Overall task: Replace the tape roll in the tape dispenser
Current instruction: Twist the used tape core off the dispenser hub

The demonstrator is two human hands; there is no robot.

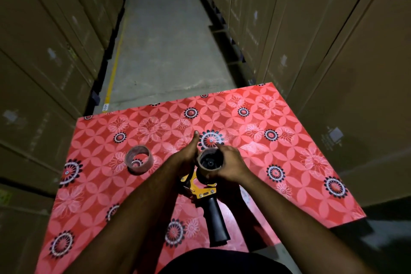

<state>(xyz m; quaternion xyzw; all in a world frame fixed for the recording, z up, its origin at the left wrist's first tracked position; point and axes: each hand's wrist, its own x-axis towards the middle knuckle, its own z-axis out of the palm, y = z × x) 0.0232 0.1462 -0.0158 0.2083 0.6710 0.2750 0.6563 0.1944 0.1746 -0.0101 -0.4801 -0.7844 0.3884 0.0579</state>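
A yellow tape dispenser with a black handle sits in the middle of the red flowered table. My left hand grips its front left side, one finger stretched forward. My right hand closes around a brown cardboard core that sits on the dispenser's black hub. A roll of clear tape lies flat on the table to the left, apart from both hands.
Tall stacks of cardboard boxes wall in both sides of a narrow aisle. The concrete floor with a yellow line runs ahead beyond the table's far edge.
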